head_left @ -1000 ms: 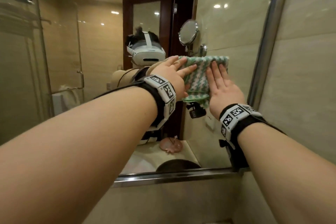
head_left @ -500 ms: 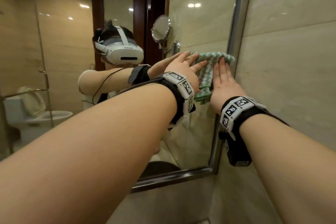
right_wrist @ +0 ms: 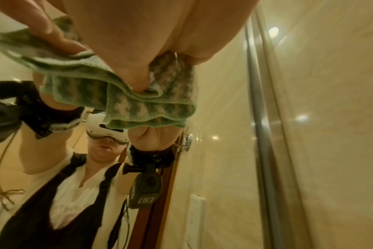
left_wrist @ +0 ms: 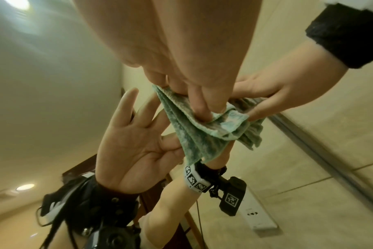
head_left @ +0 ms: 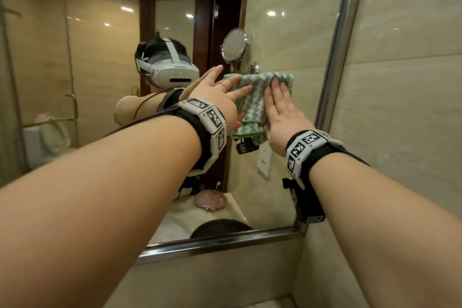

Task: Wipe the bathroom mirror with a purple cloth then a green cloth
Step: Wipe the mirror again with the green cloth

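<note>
A green-and-white patterned cloth [head_left: 255,105] lies folded flat against the bathroom mirror [head_left: 100,70], near its right frame. My left hand [head_left: 220,97] presses its left part with straight fingers. My right hand [head_left: 282,110] lies flat on its right part, fingers pointing up. In the left wrist view my left fingers [left_wrist: 202,107] push into the cloth [left_wrist: 194,134], and the right hand [left_wrist: 277,94] comes in from the right. In the right wrist view the cloth [right_wrist: 138,104] hangs in folds under my right palm [right_wrist: 160,33]. No purple cloth shows.
The mirror's metal frame runs down the right [head_left: 335,57] and along the bottom [head_left: 225,240], with beige tiled wall [head_left: 400,107] beyond. The glass reflects a round shaving mirror [head_left: 233,45], a wall socket [head_left: 265,161], a toilet [head_left: 50,137] and a pinkish bundle [head_left: 210,201] on the counter.
Both hands slid the green cloth right until it reached the mirror's frame, then back left a little. My head turned along with it.
</note>
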Demonstrator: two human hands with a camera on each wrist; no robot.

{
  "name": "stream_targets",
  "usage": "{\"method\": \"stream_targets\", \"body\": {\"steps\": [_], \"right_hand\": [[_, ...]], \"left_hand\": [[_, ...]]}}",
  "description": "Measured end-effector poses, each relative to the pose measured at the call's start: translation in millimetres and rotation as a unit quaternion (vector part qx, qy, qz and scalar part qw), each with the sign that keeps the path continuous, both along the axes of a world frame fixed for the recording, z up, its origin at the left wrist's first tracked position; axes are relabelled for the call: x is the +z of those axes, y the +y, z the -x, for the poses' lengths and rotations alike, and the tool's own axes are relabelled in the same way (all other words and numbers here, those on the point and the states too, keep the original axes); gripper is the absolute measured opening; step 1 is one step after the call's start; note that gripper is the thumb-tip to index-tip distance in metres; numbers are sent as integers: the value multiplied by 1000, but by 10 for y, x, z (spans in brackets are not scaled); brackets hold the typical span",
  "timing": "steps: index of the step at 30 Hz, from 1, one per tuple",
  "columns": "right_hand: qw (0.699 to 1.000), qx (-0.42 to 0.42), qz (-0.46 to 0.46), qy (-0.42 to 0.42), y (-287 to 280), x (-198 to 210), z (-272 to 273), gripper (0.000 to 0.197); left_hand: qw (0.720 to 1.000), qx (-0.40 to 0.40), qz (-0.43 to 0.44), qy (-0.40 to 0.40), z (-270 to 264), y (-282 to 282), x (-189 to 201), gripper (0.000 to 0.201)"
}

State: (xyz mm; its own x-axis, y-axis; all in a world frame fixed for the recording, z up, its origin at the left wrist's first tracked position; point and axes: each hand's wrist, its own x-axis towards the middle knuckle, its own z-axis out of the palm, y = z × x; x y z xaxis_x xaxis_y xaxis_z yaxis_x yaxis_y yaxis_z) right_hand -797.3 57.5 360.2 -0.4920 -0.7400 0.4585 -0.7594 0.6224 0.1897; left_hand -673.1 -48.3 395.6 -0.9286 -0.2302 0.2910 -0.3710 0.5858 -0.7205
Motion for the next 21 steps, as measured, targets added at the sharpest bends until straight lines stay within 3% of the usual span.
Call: {"method": "stream_targets", "body": {"steps": [8,15,21], "right_hand": [[998,49,-31,21,-584,113,-854,71],[997,69,-4,24,-1123,130,-1464,77],[997,66,2,27,-1339,185,-1781,76]], "left_hand": [[996,70,-30,46,-863,-453,-60,51],[989,148,-19,2,-1596,-634,57,49],[990,138,-17,17,-1881,-925,96,53]]}}
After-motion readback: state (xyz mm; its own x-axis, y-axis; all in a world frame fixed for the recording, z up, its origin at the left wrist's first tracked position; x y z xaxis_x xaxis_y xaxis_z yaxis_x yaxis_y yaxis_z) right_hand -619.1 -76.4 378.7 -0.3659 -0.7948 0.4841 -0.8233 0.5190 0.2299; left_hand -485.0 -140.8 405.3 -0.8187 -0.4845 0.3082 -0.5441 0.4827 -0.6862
